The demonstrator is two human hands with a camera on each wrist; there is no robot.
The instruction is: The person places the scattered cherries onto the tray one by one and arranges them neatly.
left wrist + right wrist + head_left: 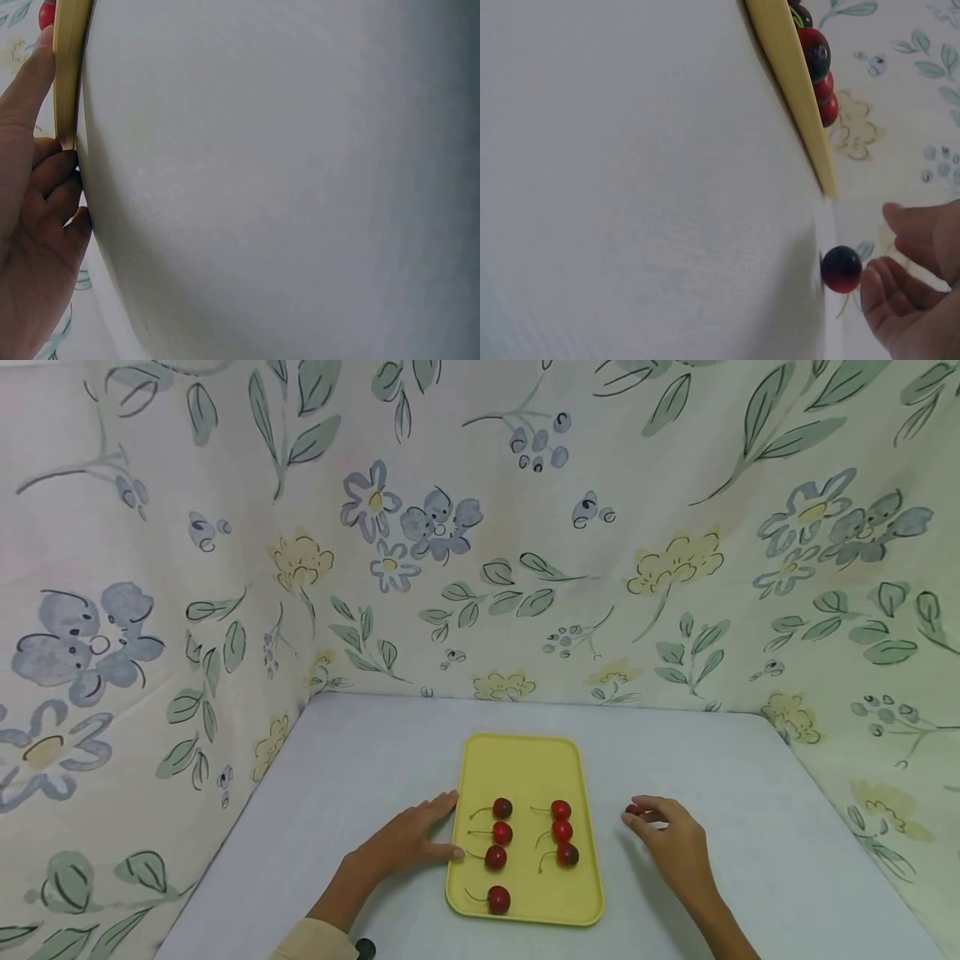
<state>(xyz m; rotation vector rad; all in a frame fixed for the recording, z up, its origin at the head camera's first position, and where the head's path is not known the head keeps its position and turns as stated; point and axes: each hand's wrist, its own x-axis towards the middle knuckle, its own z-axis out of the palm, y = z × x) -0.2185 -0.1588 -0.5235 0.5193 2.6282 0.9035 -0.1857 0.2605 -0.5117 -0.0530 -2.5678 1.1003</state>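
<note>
A yellow tray (525,912) lies on the white table, with red cherries (495,858) on it in two columns, their stems mostly pointing left. My left hand (408,837) rests at the tray's left edge, thumb and fingers spread apart and touching the rim. In the left wrist view, the thumb lies against the tray's side (67,75). To the right of the tray, my right hand (671,839) is around a loose cherry (841,269), dark on one side. The right wrist view shows this cherry on the table by the fingertips, with the thumb apart from it.
A white-covered table (375,743) surrounds the tray. Floral cloth (510,610) hangs behind and along both sides. The tray's far part (521,764) is bare yellow. A small dark round thing (365,948) shows beside the left sleeve (318,941).
</note>
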